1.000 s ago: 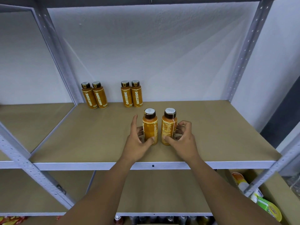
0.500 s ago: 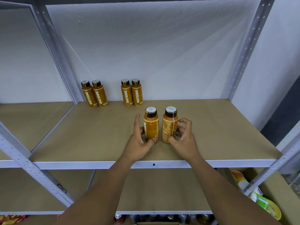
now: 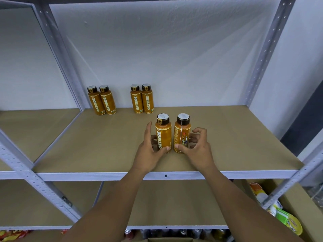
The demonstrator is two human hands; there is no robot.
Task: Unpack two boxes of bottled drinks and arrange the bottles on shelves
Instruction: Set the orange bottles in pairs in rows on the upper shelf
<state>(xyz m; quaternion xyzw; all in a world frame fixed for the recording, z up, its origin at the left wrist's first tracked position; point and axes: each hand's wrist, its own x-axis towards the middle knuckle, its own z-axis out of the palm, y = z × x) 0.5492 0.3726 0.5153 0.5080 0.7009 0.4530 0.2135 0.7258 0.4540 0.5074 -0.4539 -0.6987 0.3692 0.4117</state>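
A shop storeroom: a grey metal rack of brown shelves (image 3: 104,176) holds matching orange drink bottles (image 3: 147,102) and bright snack packs (image 3: 288,222).

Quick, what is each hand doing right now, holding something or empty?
Left hand: holding the left front bottle between thumb and fingers.
Right hand: holding the right front bottle the same way.
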